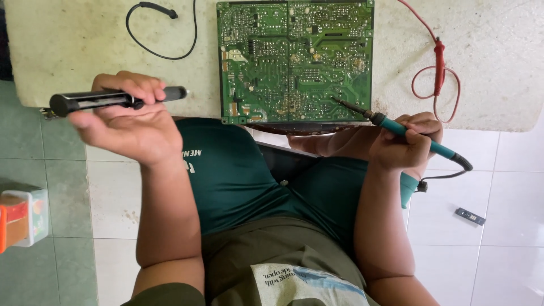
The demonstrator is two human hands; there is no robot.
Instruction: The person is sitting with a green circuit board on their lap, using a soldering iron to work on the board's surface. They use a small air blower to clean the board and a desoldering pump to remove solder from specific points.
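My left hand [126,129] is raised at the table's near edge and grips a black desoldering pump [102,100], held level with its tip pointing right. My right hand [406,143] holds a teal-handled soldering iron [398,127] like a pen. The iron's dark tip rests on the lower right part of a large green circuit board [294,56]. The board lies solder side up on the pale table [73,51], between my two hands.
A black cable [161,39] loops on the table left of the board. A red test lead [437,73] coils to its right. A small orange and white box [20,218] and a small black part [469,216] lie on the tiled floor.
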